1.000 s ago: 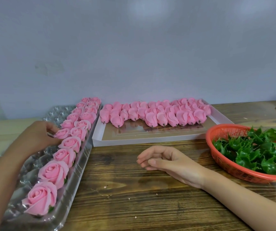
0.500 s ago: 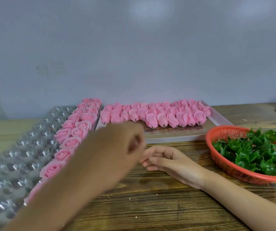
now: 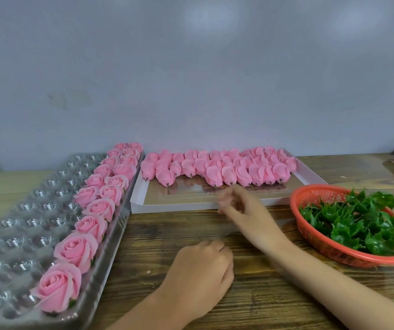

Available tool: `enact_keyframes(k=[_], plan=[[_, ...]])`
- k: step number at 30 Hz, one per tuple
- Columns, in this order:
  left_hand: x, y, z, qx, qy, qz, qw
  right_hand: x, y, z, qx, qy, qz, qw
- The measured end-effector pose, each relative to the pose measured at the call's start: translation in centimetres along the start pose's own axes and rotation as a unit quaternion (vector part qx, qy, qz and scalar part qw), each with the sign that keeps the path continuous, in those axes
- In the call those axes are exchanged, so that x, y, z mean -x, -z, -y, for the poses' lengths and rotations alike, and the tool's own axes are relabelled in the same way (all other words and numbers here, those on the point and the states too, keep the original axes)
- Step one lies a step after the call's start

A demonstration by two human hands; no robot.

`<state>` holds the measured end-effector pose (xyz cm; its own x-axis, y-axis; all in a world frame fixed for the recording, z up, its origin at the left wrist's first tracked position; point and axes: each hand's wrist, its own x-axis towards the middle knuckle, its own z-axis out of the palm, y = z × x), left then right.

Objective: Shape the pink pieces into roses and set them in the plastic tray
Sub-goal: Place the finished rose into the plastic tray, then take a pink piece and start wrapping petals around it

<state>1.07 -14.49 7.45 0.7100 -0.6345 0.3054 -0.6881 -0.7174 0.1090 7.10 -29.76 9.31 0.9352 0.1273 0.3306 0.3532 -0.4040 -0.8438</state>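
Several finished pink roses [image 3: 75, 250] fill the right side of the clear plastic tray [image 3: 22, 225] on the left. Unshaped pink pieces [image 3: 215, 167] lie in rows at the back of a white flat box [image 3: 181, 206]. My right hand [image 3: 241, 210] is blurred, raised over the box's front edge just below the pink pieces; its fingers look loosely spread and hold nothing I can see. My left hand [image 3: 203, 270] rests on the wooden table in front, fingers curled under, with nothing visible in it.
A red plastic basket [image 3: 315, 241] of green leaf pieces [image 3: 357, 222] stands at the right. The left cells of the plastic tray show only foil-like cups. A grey wall runs close behind the table [image 3: 250, 294].
My left hand left the roses in the tray and swung right, down onto the table. My right hand lifted off the table and moved toward the pink pieces.
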Motion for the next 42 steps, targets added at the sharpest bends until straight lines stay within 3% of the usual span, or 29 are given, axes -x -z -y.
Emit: enact_keyframes(k=[3, 6, 12, 22, 30, 34, 37, 39, 42], plan=[[-0.4, 0.2, 0.5, 0.025, -0.001, -0.01, 1.0, -3.3, 1.2, -0.1, 0.159, -0.001, -0.041, 0.986], [-0.5, 0.5, 0.7, 0.032, -0.005, 0.001, 0.999, -6.6, 1.9, -0.6, 0.34, -0.019, -0.025, 0.94], [-0.6, 0.2, 1.0, 0.042, -0.01, -0.006, 0.999, -9.5, 0.3, -2.2, 0.504, -0.069, 0.047, 0.86], [-0.7, 0.2, 1.2, 0.055, -0.008, 0.003, 0.998, -11.0, -0.6, -2.7, 0.593, -0.061, 0.029, 0.803], [-0.6, 0.4, 1.2, 0.067, -0.003, 0.002, 0.998, -11.2, -0.6, -1.0, 0.611, -0.064, -0.025, 0.789], [-0.6, 0.2, 1.2, 0.065, 0.009, 0.004, 0.998, -10.8, -0.3, 0.0, 0.591, -0.08, -0.057, 0.801], [-0.6, 0.0, 1.2, 0.064, 0.017, 0.002, 0.998, -9.8, 0.1, 0.8, 0.548, -0.068, -0.085, 0.829], [-0.6, -0.2, 1.3, 0.071, 0.026, -0.002, 0.997, -9.0, 0.6, 1.4, 0.466, -0.058, -0.087, 0.878], [-0.5, -0.4, 1.5, 0.11, 0.064, -0.014, 0.992, -7.1, 0.9, 2.2, 0.223, -0.054, -0.066, 0.971]])
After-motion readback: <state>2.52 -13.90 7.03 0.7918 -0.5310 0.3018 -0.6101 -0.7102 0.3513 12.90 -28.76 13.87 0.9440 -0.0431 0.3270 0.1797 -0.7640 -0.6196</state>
